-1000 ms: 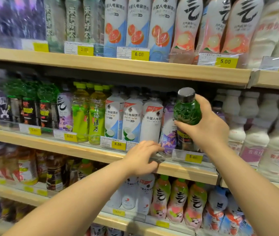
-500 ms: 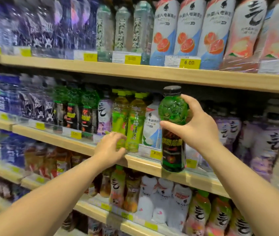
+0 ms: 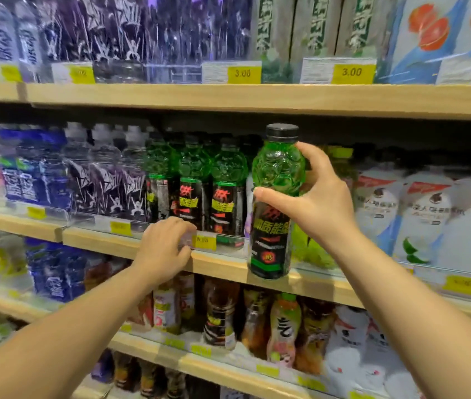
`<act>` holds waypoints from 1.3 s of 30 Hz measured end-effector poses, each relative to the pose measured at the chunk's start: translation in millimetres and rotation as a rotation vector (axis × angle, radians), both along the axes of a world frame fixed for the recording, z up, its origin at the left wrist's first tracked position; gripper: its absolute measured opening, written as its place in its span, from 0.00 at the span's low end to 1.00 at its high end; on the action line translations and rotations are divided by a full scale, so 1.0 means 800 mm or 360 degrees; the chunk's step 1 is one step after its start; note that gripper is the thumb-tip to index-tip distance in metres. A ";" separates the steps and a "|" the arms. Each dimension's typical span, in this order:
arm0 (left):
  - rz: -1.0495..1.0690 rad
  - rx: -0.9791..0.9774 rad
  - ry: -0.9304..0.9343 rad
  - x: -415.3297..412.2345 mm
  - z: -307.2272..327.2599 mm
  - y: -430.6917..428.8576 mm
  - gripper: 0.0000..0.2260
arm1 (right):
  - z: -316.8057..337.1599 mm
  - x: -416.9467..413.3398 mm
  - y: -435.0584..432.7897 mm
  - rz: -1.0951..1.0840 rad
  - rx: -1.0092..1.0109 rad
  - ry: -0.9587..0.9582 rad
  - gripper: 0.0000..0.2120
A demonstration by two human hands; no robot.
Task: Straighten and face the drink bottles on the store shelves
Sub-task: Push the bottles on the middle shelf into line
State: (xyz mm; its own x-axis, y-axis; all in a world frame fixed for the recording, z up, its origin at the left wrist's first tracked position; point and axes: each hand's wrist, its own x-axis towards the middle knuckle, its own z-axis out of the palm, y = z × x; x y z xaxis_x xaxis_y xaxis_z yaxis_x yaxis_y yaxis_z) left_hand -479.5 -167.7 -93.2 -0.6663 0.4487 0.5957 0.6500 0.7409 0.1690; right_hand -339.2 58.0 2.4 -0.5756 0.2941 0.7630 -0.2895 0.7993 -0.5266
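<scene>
My right hand (image 3: pixel 319 201) grips a green bottle (image 3: pixel 274 197) with a black cap and black label, held upright in the air in front of the middle shelf (image 3: pixel 257 267). To its left, a row of matching green bottles (image 3: pixel 197 185) stands on that shelf, labels facing out. My left hand (image 3: pixel 165 246) rests on the shelf's front edge just below that row, fingers curled over the clear price rail.
Purple and blue bottles (image 3: pixel 64 174) fill the middle shelf's left, white bottles (image 3: pixel 424 214) its right. The top shelf (image 3: pixel 228 96) carries tall bottles and yellow price tags. The lower shelf (image 3: pixel 228 367) holds mixed tea and juice bottles.
The view has shifted left along the shelves. My right hand carried the green bottle leftward, next to the matching green row. My left hand slid left along the shelf edge.
</scene>
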 end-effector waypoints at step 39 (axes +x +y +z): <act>-0.0370 0.0070 0.0022 -0.044 0.007 0.002 0.09 | -0.013 -0.152 -0.087 -0.0904 0.0552 -0.0013 0.37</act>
